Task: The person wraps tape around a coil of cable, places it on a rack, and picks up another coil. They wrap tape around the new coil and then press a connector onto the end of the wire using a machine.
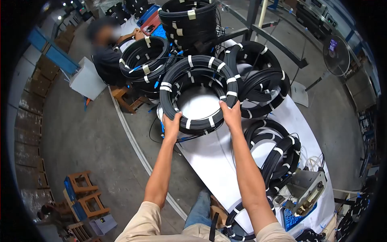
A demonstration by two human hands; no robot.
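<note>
A thick black cable coil [199, 62] bound with white tape bands is held in both hands, above another coil at the near end of the white table. My left hand [172, 126] is closed round its lower left side, and my right hand [231, 114] grips its lower right side. The white tabletop shows through the ring. Left of it stands a stack of black coils [147, 42] with blue connectors. More taped coils [264, 86] lie to the right, one leaning on another.
A tall coil stack [189, 22] rises behind. Nearer on the white table [209, 155] are loose coils [282, 159], a metal device [308, 193] and a blue tray [296, 218]. A co-worker [107, 60] sits at the left. A fan [336, 54] stands right.
</note>
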